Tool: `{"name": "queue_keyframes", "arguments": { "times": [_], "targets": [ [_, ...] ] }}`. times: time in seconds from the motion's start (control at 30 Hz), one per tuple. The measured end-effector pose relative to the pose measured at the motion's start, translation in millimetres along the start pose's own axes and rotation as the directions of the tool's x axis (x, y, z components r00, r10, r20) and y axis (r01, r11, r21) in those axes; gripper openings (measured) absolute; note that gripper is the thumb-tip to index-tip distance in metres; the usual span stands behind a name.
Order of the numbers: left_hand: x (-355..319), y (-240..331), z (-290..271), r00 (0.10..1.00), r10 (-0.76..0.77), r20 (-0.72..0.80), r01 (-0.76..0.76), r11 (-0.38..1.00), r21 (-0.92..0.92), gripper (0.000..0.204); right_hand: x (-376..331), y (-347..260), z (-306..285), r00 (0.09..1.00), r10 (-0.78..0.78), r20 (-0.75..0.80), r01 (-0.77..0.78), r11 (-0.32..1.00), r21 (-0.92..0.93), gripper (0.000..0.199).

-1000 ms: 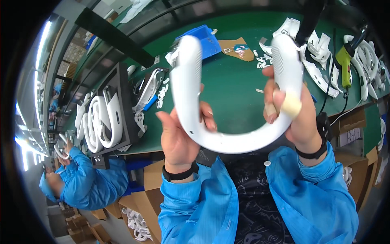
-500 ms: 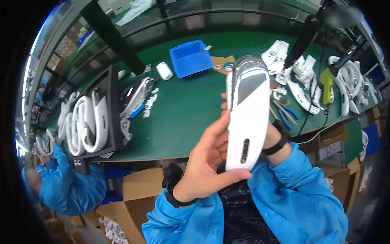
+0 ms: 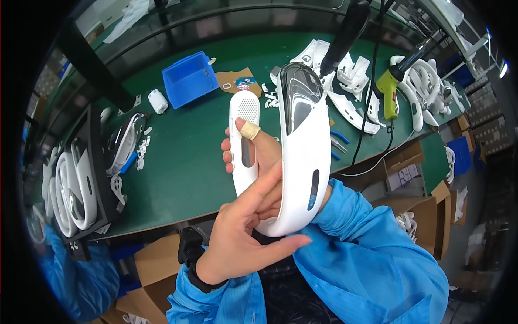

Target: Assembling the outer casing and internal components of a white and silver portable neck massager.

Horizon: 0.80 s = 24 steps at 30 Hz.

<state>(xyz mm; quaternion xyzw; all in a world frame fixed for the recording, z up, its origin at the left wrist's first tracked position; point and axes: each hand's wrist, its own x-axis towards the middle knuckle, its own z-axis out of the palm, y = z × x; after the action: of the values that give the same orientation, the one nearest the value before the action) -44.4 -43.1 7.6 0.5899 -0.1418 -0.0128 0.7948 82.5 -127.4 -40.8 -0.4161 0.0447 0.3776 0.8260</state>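
In front of me is a white U-shaped plastic device (image 3: 306, 162), held up above the bench. Its right arm carries a glossy clear-and-dark cover near the tip and a dark slot lower down; the left arm ends in a perforated panel. My right hand (image 3: 261, 148) passes behind the right arm and clasps the left one, a bandaged thumb on its face and fingertips curled behind. At the bottom curve, my left hand (image 3: 243, 235) grips it with fingers inside the U and thumb stretched out underneath. The device covers part of my right palm.
A blue bin (image 3: 189, 80) sits on the green bench (image 3: 178, 178) beside a cardboard piece (image 3: 232, 82). Left stands a black tray (image 3: 102, 162) of similar white devices. White shells (image 3: 353, 75), pliers (image 3: 339, 141) and a green electric screwdriver (image 3: 388, 92) lie right. Another person (image 3: 81, 281) is at left.
The device has turned, so both arms and the perforated panel now show. My right thumb has come into sight on the left arm. The bench has shifted leftward in view.
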Motion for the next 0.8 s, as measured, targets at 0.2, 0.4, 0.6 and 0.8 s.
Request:
{"name": "queue_keyframes", "arguments": {
  "times": [0.2, 0.4, 0.6, 0.8],
  "targets": [
    [-7, 4, -2, 0.997, 0.007, 0.076, -0.018, 0.99, 0.142, 0.111, -6, 3, 9, 0.998, 0.032, 0.059, -0.032, 0.999, 0.003, 0.046],
    [-25, 16, -52, 0.946, 0.15, -0.289, -0.105, 0.98, 0.167, 0.113, -7, -39, -14, 0.91, -0.412, 0.04, 0.413, 0.897, -0.161, 0.039],
    [-35, -3, -66, 0.775, 0.111, -0.623, -0.036, 0.991, 0.131, 0.079, -56, -51, 24, 0.819, -0.499, 0.281, 0.571, 0.672, -0.471, 0.047],
    [-34, -18, -87, 0.802, 0.249, -0.544, -0.296, 0.955, 0.0, 0.055, -68, -49, 19, 0.643, -0.522, 0.56, 0.758, 0.327, -0.565, 0.083]
  ]
}}
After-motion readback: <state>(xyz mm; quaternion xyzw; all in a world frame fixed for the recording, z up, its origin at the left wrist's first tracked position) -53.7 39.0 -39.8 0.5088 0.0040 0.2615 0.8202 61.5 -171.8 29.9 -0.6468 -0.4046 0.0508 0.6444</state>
